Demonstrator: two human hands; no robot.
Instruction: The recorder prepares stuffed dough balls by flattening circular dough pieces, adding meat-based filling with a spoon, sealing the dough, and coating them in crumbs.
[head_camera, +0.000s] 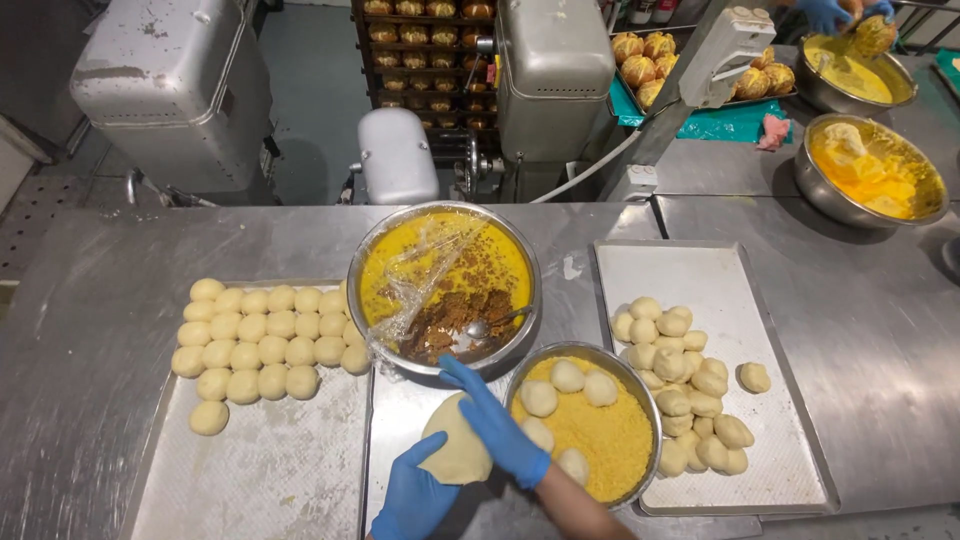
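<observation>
Both my hands wear blue gloves. My left hand (415, 495) cups a flattened round of pale dough (455, 445) from below, over the middle tray. My right hand (495, 420) lies across the top of that dough, fingers stretched toward the big bowl. That large steel bowl (445, 285) holds yellow and brown filling, a spoon (490, 322) and crumpled plastic film (420, 280). A smaller steel bowl (585, 420) of yellow crumbs, just right of my hands, has several dough balls in it.
The left tray (270, 460) carries rows of dough balls; the right tray (740, 290) holds a heap of shaped pieces. Two bowls of yellow mix (870, 170) stand at the far right, where another person's blue-gloved hands (830, 12) work. Machines and a rack of baked buns (420, 40) stand behind.
</observation>
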